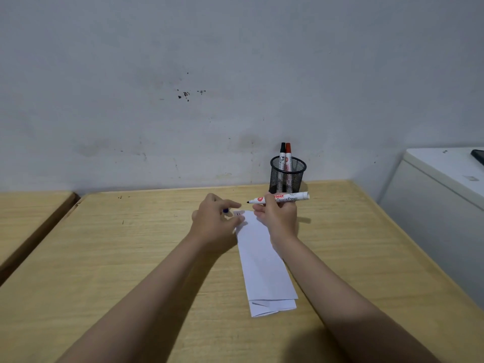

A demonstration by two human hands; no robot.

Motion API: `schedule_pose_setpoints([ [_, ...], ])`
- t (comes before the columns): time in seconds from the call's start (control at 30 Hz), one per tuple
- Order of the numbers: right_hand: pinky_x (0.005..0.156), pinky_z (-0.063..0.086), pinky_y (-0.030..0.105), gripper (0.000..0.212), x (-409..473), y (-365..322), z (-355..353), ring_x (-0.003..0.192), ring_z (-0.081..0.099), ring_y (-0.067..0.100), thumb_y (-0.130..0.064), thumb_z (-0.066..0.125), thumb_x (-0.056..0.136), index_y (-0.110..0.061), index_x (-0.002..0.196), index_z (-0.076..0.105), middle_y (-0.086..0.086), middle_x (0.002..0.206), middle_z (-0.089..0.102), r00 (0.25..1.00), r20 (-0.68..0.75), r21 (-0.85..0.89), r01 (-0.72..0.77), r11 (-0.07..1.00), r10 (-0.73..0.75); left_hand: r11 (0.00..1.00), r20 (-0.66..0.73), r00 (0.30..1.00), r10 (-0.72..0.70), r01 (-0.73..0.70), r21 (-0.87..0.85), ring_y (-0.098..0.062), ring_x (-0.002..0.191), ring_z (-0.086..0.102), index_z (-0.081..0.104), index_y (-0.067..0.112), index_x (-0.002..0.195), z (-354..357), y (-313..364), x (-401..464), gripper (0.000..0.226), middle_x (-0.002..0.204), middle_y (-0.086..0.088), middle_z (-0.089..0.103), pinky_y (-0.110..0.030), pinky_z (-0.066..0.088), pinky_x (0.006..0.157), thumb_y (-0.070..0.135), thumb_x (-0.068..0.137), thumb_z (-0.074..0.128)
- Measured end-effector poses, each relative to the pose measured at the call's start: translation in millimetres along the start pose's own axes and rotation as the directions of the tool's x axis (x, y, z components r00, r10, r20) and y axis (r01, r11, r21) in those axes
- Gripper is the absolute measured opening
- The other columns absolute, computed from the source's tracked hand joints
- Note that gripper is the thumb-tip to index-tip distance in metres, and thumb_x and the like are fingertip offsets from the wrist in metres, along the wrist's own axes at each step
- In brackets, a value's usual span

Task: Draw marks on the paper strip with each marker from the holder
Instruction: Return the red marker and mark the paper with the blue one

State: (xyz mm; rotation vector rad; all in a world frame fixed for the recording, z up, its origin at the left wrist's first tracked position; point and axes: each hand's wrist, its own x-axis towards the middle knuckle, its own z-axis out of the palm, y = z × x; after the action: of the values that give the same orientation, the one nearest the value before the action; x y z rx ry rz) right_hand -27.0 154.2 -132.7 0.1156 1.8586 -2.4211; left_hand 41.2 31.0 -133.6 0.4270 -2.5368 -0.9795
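Note:
A folded white paper strip (262,263) lies lengthwise on the wooden table (131,244), with small dark marks at its far end. My right hand (279,218) holds an uncapped white marker (285,198) level above that far end, its dark tip pointing left. My left hand (216,222) is closed on a small blue cap (225,210) at the strip's far left corner. Behind them stands a black mesh holder (287,176) with a black-capped marker (282,155) and a red-capped marker (288,156) upright in it.
A grey wall rises directly behind the table. A second wooden table (28,213) sits to the left across a narrow gap. A white cabinet (440,197) stands at the right with a dark object (478,155) on top.

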Motion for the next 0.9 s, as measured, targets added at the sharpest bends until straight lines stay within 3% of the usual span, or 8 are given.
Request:
schedule_pose_setpoints([
  [0.1,0.069,0.060,0.035,0.011,-3,4,2,0.068,0.072,0.022,-0.011,0.056,0.081,-0.009,0.072,0.062,0.012,0.073,0.073,1.000,-0.002,-0.009,-0.017,1.000,0.017,0.981,0.075,0.996,-0.048,0.033,0.189,-0.009,0.101,0.046,0.066,0.040,0.104,-1,-5,0,0.035,0.099,0.008,0.042,-0.038,0.029,0.096,0.048,0.071,0.068],
  [0.2,0.075,0.061,0.038,0.010,-2,12,1,0.073,0.074,0.025,-0.013,0.056,0.079,-0.010,0.071,0.062,0.009,0.070,0.074,0.999,0.038,-0.048,-0.037,0.998,0.038,0.948,0.149,0.983,-0.106,0.054,0.315,-0.014,0.111,0.042,0.064,0.046,0.104,-2,-9,1,0.036,0.105,0.004,0.041,-0.040,0.028,0.094,0.057,0.070,0.065],
  [0.33,0.081,0.060,0.044,0.007,-1,17,-3,0.072,0.075,0.020,-0.015,0.059,0.076,-0.012,0.072,0.065,0.008,0.072,0.076,0.996,0.077,-0.118,-0.035,0.992,0.045,0.939,0.161,0.979,-0.125,0.064,0.337,-0.017,0.114,0.040,0.062,0.049,0.107,-1,-12,0,0.038,0.105,0.003,0.038,-0.040,0.027,0.092,0.061,0.071,0.062],
  [0.5,0.076,0.060,0.050,0.007,-4,15,-4,0.067,0.074,0.018,-0.018,0.064,0.073,-0.020,0.066,0.065,0.002,0.065,0.075,0.992,0.126,-0.268,0.061,0.961,-0.027,0.931,0.164,0.976,-0.140,0.074,0.357,-0.019,0.115,0.039,0.060,0.050,0.107,-2,-12,2,0.040,0.107,0.003,0.036,-0.039,0.026,0.092,0.064,0.070,0.062],
  [0.77,0.073,0.060,0.047,0.005,-6,17,-5,0.071,0.073,0.022,-0.013,0.066,0.077,-0.007,0.077,0.065,0.011,0.073,0.074,0.984,0.138,-0.380,0.154,0.912,-0.109,0.931,0.175,0.976,-0.127,0.056,0.361,-0.019,0.113,0.039,0.058,0.050,0.110,-1,-14,2,0.041,0.108,0.002,0.038,-0.037,0.024,0.088,0.064,0.071,0.060],
  [0.9,0.073,0.060,0.047,0.004,-4,20,-4,0.076,0.071,0.026,-0.013,0.066,0.076,-0.009,0.076,0.065,0.013,0.077,0.073,0.982,0.148,-0.412,0.171,0.895,-0.119,0.929,0.177,0.977,-0.121,0.049,0.366,-0.019,0.113,0.038,0.057,0.051,0.111,-1,-16,2,0.041,0.107,0.002,0.037,-0.037,0.023,0.086,0.064,0.072,0.058],
])
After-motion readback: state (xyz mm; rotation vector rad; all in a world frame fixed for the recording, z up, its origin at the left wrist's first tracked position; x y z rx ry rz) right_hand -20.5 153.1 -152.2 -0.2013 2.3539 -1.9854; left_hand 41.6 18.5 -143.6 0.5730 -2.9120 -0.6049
